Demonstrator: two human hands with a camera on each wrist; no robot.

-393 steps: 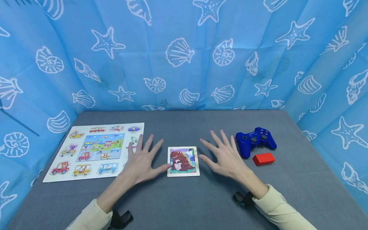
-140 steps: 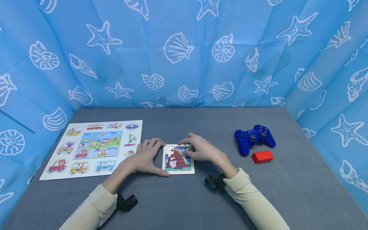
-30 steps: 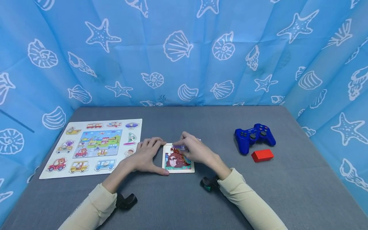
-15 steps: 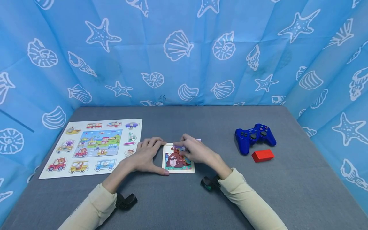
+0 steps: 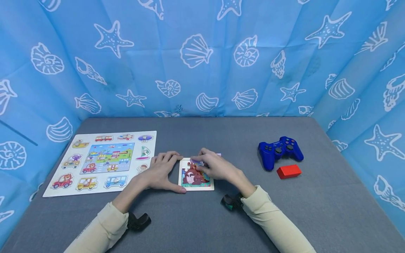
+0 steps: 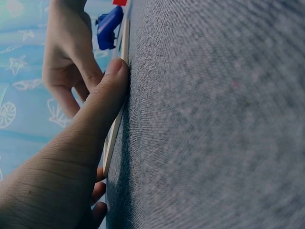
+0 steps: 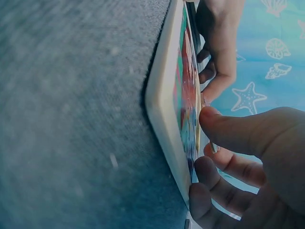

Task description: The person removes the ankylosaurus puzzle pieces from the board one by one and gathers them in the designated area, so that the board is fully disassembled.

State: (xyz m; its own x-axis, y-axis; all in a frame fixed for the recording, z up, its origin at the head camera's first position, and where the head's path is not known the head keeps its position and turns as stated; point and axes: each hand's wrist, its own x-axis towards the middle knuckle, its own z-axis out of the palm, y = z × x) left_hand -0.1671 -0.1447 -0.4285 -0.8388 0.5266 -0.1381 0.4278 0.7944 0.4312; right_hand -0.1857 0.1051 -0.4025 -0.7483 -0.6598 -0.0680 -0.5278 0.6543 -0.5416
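Right hand [image 5: 215, 165] over the far right corner of the puzzle tray [image 5: 207, 188], and it has a narrow pinch: in the right wrist view, thumb and forefinger all but close on the thin edge of a puzzle piece [image 7: 214, 147], the other fingers bent beside it. So here's the key relation: the piece sits right at the tray's surface, toward the far side, and the right hand comes at it from the right. The tray lies flat between the hands, looking roughly square, so no long axis to speak of. Left hand [image 5: 161, 172] on the opposite side, spanning the left edge, thumb at the near corner, fingertips at the far one, and that looks like a steadying hold. Pale base shows at the tray's upper left, beside the brown dinosaur picture [image 5: 192, 180]. Just past the right knuckles, a purple sliver [image 5: 219, 154] pokes out, mostly hidden. Only the right hand itself blocks the view of that corner. Out left, the vehicle board [image 5: 69, 192] lies close by the left hand; well off to the right, the blue game controller [image 5: 280, 151] with the red block [image 5: 289, 171] just on its near side.
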